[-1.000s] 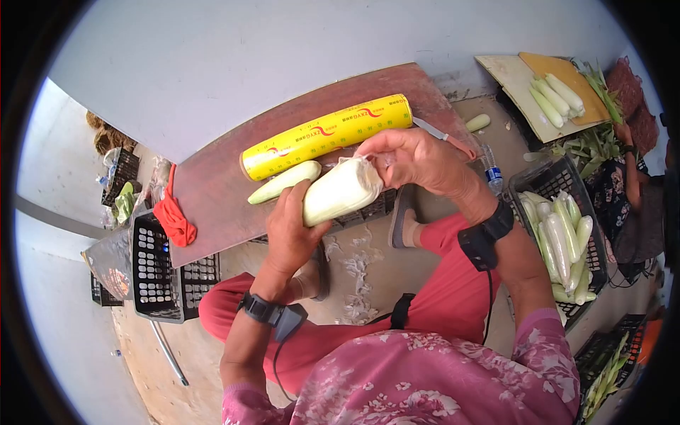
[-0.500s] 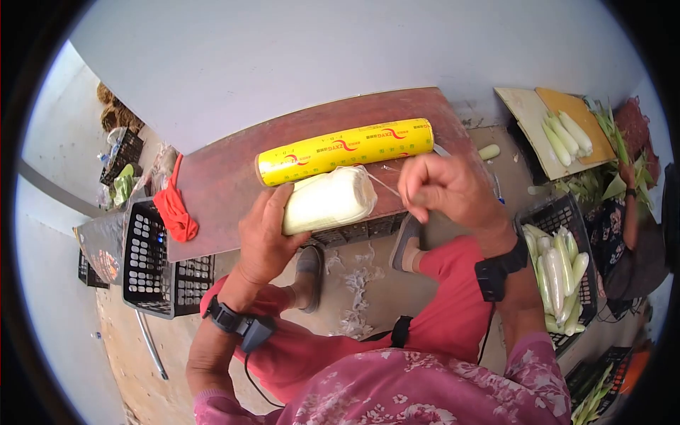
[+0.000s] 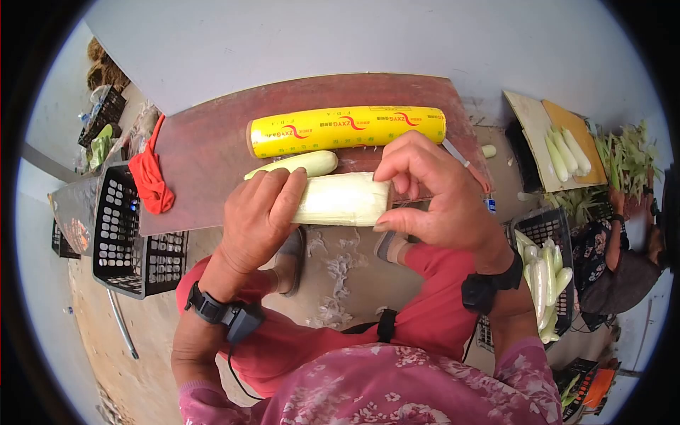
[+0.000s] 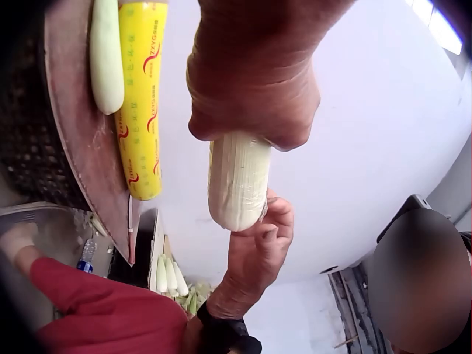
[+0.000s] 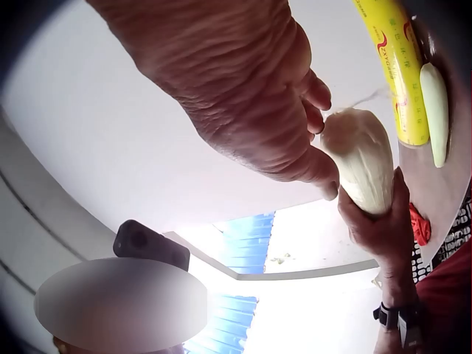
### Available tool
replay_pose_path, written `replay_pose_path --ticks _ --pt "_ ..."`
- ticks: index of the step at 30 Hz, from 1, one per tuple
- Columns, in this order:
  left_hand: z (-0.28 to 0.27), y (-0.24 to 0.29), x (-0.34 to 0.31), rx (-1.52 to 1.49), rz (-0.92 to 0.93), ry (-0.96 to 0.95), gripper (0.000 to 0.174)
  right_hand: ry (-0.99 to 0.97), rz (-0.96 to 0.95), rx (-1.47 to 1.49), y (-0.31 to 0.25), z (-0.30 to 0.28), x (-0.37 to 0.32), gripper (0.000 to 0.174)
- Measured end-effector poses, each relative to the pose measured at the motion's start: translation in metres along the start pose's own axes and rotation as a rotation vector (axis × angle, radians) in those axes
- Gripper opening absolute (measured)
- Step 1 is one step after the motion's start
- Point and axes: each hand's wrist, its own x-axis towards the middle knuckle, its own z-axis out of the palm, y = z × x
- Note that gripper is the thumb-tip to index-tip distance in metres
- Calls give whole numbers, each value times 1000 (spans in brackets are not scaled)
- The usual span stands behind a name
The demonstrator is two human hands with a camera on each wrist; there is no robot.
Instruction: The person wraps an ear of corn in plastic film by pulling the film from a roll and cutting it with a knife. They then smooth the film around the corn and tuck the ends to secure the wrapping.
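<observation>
A thick pale vegetable [image 3: 340, 200] in clear cling film is held level over the front of the table; its exact kind does not show. My left hand [image 3: 258, 219] grips one end, fingers over the top. At the other end, my right hand [image 3: 443, 195] has its thumb and forefinger bent around the edge, fingertips right at the film. A thin strand of film [image 5: 365, 97] stands out beside that end in the right wrist view. Behind the bundle, a loose pale green vegetable [image 3: 312, 163] lies on the reddish table [image 3: 205, 166], in front of a yellow roll of cling film [image 3: 347, 131].
A knife [image 3: 464, 161] lies at the table's right end. A black crate [image 3: 559, 234] of wrapped vegetables stands right, near a board [image 3: 531, 142] with several unwrapped ones. Left are a red cloth [image 3: 150, 184] and another black crate [image 3: 117, 234]. Another person [image 3: 613, 273] sits far right.
My right hand has moved from pulling a film strand outward to bending around the bundle's end. The bundle has come level, and the loose vegetable behind it shows again.
</observation>
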Motion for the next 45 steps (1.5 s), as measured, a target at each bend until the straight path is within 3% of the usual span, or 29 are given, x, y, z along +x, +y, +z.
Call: replay_pose_path --ticks 10,13,19,22,25,31,34,40,45 --pt "-6 -1 1 4 -94 -43 68 168 -159 -185 1 22 7 22" --pt "-9 1 0 -31 -127 -72 69 176 -133 -184 3 21 4 21" --pt "-15 -5 -7 -256 -482 -133 64 -48 108 -252 24 4 -7 20" --pt "-15 -1 -2 -289 -489 -164 60 77 65 -184 15 12 -2 22" --pt "-15 0 -4 -326 -497 -229 60 187 -192 -224 8 19 4 31" --pt "-16 3 -5 -588 -593 -264 58 211 -218 -258 7 27 8 42" --pt "-23 6 -1 -711 -662 -294 57 164 -201 -283 6 30 7 42" --pt "-19 7 -5 -1080 -767 -337 57 255 -353 -339 16 42 14 36" --pt "-25 8 1 -1213 -878 -427 55 326 -473 -566 14 45 14 34"
